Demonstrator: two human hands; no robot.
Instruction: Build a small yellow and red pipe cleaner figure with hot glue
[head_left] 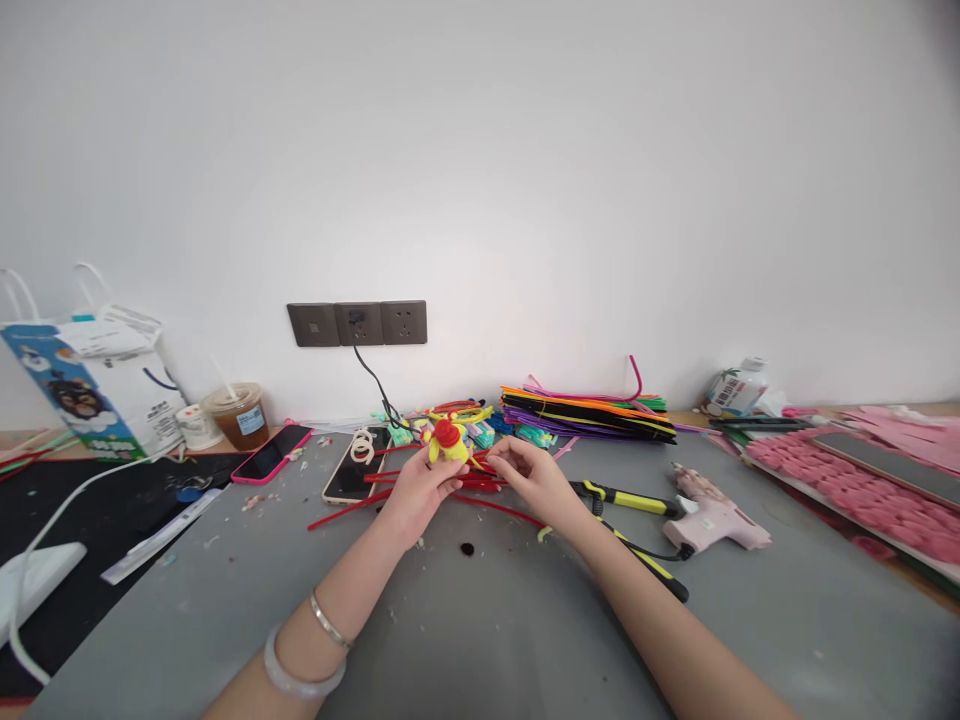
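Observation:
My left hand (418,490) is closed around a small yellow and red pipe-cleaner figure (448,440), holding it upright above the grey table (480,620). My right hand (534,476) sits just to its right with fingers pinched near the figure's base, on something I cannot make out. Several loose red pipe cleaners (390,498) lie on the table under and beside both hands. My left wrist wears two bracelets.
A stack of coloured pipe cleaners (589,412) lies at the back. A pink glue gun (712,515) and yellow-handled pliers (630,498) rest right of my hands. Two phones (271,453) (352,472) lie left, with a drink cup (236,414) and paper bag (90,385). Pink pieces (862,490) fill the right edge.

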